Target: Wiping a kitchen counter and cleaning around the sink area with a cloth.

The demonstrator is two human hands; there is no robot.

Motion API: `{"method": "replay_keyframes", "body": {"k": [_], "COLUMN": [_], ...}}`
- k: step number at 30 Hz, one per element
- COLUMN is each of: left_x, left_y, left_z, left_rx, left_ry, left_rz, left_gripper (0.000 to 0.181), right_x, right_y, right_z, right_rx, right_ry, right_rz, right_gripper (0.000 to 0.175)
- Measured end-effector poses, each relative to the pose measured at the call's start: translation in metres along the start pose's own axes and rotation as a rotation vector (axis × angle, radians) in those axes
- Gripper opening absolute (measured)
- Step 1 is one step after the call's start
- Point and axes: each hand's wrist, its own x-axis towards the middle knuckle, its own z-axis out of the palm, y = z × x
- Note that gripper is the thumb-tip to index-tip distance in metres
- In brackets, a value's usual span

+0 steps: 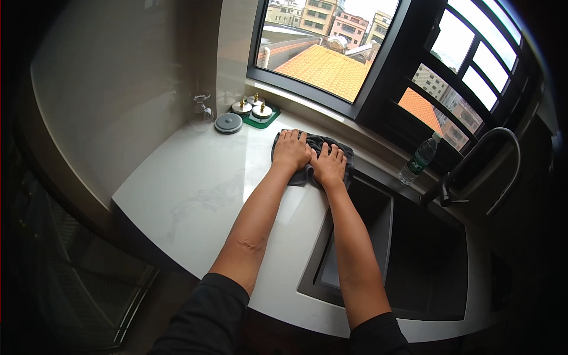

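Note:
A dark grey cloth [303,178] lies bunched on the white countertop [213,191], against the back edge beside the sink. Both palms rest on it. My left hand [292,150] presses on its left part, fingers spread towards the window. Close beside it, my right hand [329,164] lies on the right part near the sink's corner, its fingers apart. The thumbs nearly meet at the middle of the cloth. What is under the palms is hidden; neither hand plainly grips the fabric.
Lidded jars [262,111] stand on a green tray [274,116], by a round grey lid [228,123] and a clear glass vessel [202,111]. At right are a dark sink [426,266], a plastic water bottle [419,160] and a black faucet [445,191]. A window frame [306,91] rises behind.

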Motion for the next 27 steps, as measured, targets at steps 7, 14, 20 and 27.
{"method": "replay_keyframes", "body": {"k": [7,14,20,27], "left_x": [0.044,0.087,0.117,0.113], "left_y": [-0.006,-0.01,-0.015,-0.015], "left_z": [0.02,0.041,0.046,0.045], "left_rx": [0.007,0.043,0.096,0.095], "left_ry": [0.039,0.001,-0.023,-0.044], "left_rz": [0.01,0.027,0.012,0.0], "left_gripper": [0.047,0.049,0.054,0.054], "right_x": [0.046,0.092,0.117,0.113], "right_y": [0.006,0.011,0.002,0.003], "right_z": [0.011,0.023,0.022,0.03], "right_rx": [-0.025,-0.064,-0.096,-0.074], "right_ry": [0.037,0.074,0.116,0.217], "right_rz": [-0.001,0.054,0.085,0.061], "right_gripper": [0.066,0.066,0.064,0.062]}}
